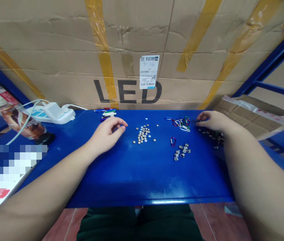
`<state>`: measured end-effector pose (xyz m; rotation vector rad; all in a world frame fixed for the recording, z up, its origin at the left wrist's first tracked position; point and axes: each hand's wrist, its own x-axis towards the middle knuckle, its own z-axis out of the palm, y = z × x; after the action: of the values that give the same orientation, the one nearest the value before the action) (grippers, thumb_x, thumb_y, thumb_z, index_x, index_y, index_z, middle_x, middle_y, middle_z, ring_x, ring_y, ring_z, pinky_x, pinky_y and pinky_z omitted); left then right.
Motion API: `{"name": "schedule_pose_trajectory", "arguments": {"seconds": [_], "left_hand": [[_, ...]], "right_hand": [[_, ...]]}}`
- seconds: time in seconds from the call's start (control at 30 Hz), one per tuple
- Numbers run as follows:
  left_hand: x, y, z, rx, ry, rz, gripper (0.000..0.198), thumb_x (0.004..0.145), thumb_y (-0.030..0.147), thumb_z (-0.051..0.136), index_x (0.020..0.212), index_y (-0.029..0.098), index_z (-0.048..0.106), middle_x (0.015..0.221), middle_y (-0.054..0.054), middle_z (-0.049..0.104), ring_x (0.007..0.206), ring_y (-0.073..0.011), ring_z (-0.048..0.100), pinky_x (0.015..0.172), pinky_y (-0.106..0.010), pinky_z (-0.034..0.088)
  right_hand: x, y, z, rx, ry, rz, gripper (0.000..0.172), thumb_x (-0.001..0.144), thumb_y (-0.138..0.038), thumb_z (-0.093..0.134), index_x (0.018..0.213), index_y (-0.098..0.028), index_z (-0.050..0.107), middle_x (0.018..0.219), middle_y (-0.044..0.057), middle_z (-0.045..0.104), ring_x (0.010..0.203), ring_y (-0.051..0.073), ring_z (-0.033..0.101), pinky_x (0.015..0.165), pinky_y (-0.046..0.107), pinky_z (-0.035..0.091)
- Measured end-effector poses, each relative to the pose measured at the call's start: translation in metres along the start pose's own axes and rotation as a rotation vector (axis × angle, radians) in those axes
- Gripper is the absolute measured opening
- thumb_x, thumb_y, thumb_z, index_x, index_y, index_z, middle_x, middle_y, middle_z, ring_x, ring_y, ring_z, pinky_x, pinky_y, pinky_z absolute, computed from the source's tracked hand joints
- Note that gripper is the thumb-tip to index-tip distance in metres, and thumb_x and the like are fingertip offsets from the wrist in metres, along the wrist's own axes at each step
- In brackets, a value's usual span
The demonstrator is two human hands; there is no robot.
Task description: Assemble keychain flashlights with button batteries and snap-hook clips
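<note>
Left grip [109, 133] is sitting half-curled, holding nothing visible, at 9 o'clock from the button cells [143, 134] on the blue desk [147, 174]. Right grip [214, 121] is curling over dark small parts [210, 135], at 3 o'clock from the carabiners [179, 123]; can't tell if it's holding anything.

The tabletop [152, 174] is blue, the button cells [143, 134] silver, the carabiners [179, 124] multicoloured.

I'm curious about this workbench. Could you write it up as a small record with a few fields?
Left hand: nothing visibly held, beside small silver discs
Right hand: nothing visibly held, just above dark metal parts
Nearby: coloured carabiners, metal clips
Surface: blue table
</note>
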<state>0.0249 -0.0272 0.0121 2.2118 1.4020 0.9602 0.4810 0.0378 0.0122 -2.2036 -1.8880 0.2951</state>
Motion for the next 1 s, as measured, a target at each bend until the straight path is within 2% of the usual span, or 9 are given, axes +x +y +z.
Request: {"name": "schedule_pose_trajectory", "arguments": {"seconds": [0.07,0.13,0.23,0.3,0.4,0.57,0.7,0.87,1.0], "left_hand": [[0.007,-0.019,-0.008,0.186,0.084,0.022,0.028,0.093,0.033,0.053,0.107,0.018,0.072,0.11,-0.01,0.07,0.101,-0.026,0.062,0.094,-0.041,0.051],[0.014,-0.038,-0.012,0.345,0.102,-0.006,0.035,0.091,0.028,0.052,0.116,0.015,0.071,0.122,-0.014,0.069,0.119,-0.0311,0.059,0.109,-0.047,0.044],[0.02,-0.057,-0.012,0.492,0.004,-0.057,0.048,0.092,0.023,0.047,0.136,0.011,0.063,0.142,-0.018,0.061,0.134,-0.034,0.052,0.118,-0.05,0.037],[0.021,-0.061,-0.009,0.546,-0.065,-0.097,0.051,0.092,0.023,0.047,0.14,0.012,0.061,0.148,-0.017,0.058,0.137,-0.0367,0.049,0.116,-0.052,0.038],[0.02,-0.055,-0.007,0.597,-0.084,-0.123,0.045,0.092,0.028,0.05,0.133,0.02,0.066,0.145,-0.013,0.061,0.132,-0.0394,0.051,0.108,-0.055,0.043],[0.016,-0.041,-0.007,0.581,-0.117,-0.126,0.029,0.091,0.037,0.054,0.109,0.023,0.072,0.115,-0.011,0.074,0.113,-0.0362,0.061,0.092,-0.048,0.048],[0.015,-0.036,-0.006,0.548,-0.138,-0.111,0.028,0.092,0.044,0.055,0.101,0.023,0.072,0.1,-0.009,0.074,0.103,-0.034,0.063,0.086,-0.044,0.049],[0.012,-0.022,-0.002,0.277,-0.122,-0.077,0.029,0.096,0.044,0.053,0.106,0.02,0.068,0.101,-0.008,0.075,0.088,-0.0259,0.067,0.081,-0.038,0.051],[0.008,-0.009,0.003,0.047,-0.129,0.003,0.027,0.095,0.045,0.06,0.105,0.021,0.061,0.108,-0.007,0.075,0.092,-0.0221,0.07,0.084,-0.036,0.054]], "right_hand": [[-0.004,-0.007,-0.002,0.008,0.031,-0.004,0.02,0.078,-0.029,0.074,0.095,-0.02,0.067,0.094,0.005,0.072,0.078,0.02,0.064,0.074,0.032,0.047],[-0.01,-0.015,-0.004,0.014,0.068,0.002,0.019,0.082,-0.032,0.073,0.095,-0.02,0.067,0.098,0.008,0.072,0.08,0.022,0.064,0.075,0.035,0.047],[-0.017,-0.026,-0.007,0.036,0.083,0.004,0.016,0.086,-0.034,0.072,0.093,-0.022,0.066,0.1,0.01,0.072,0.077,0.023,0.063,0.074,0.037,0.048],[-0.021,-0.03,-0.008,0.061,0.086,-0.016,0.013,0.087,-0.034,0.07,0.091,-0.023,0.065,0.098,0.01,0.073,0.074,0.023,0.062,0.072,0.037,0.048],[-0.024,-0.032,-0.009,0.063,0.117,-0.061,0.011,0.086,-0.033,0.07,0.088,-0.024,0.065,0.094,0.009,0.073,0.076,0.023,0.063,0.074,0.037,0.048],[-0.028,-0.039,-0.01,0.053,0.152,-0.13,0.013,0.083,-0.034,0.07,0.087,-0.022,0.068,0.086,0.004,0.072,0.075,0.021,0.065,0.073,0.035,0.048],[-0.038,-0.054,-0.011,0.108,0.078,-0.215,0.012,0.083,-0.033,0.068,0.088,-0.022,0.069,0.083,0.002,0.074,0.072,0.018,0.065,0.069,0.031,0.048],[-0.051,-0.078,-0.002,0.202,-0.04,-0.389,0.013,0.086,-0.035,0.066,0.089,-0.024,0.072,0.085,0.001,0.076,0.074,0.018,0.067,0.069,0.03,0.051],[-0.059,-0.101,0.016,0.228,-0.082,-0.621,0.016,0.087,-0.032,0.066,0.096,-0.022,0.075,0.095,0.004,0.078,0.083,0.021,0.07,0.077,0.034,0.054]]}}
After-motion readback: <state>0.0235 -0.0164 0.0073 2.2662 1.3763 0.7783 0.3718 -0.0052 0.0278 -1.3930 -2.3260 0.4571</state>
